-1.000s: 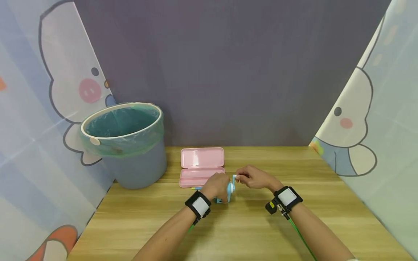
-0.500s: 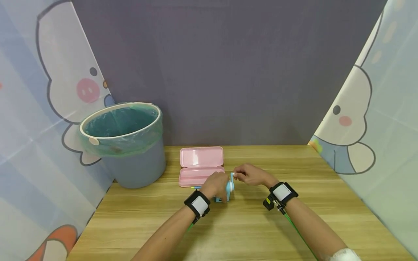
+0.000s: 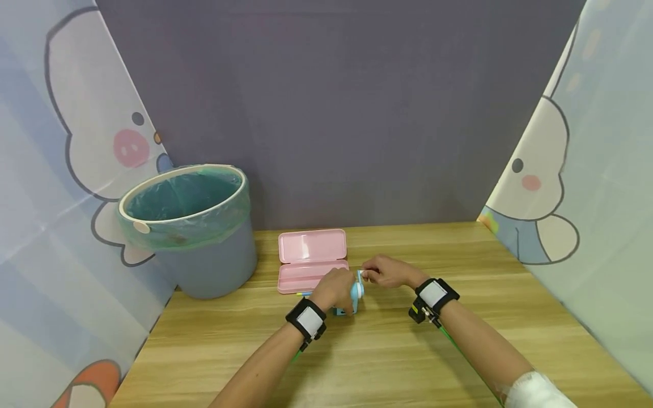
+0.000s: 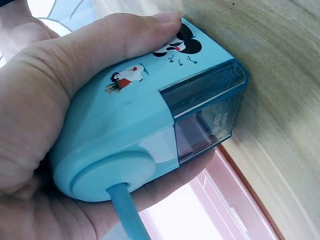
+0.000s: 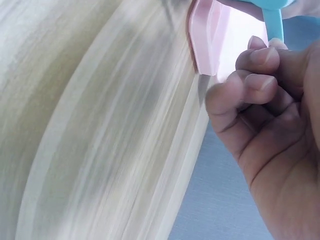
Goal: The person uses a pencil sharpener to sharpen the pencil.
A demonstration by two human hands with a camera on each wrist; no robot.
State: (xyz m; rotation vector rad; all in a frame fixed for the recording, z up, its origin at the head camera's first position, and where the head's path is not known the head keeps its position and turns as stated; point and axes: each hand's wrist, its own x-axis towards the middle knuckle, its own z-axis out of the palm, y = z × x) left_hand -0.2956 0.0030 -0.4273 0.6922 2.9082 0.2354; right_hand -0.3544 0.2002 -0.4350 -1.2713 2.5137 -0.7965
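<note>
My left hand (image 3: 333, 290) clamps the sharpener (image 4: 115, 120), at four o'clock from the pencil case (image 3: 312, 247); my right hand (image 3: 390, 272) pinches its crank (image 4: 126, 209). If my left grip slackens, cranking could twist the sharpener.

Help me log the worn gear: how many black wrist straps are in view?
2. One strap sits behind the left hand, which grips the blue sharpener; the other strap sits behind the right hand, which holds the crank.
</note>
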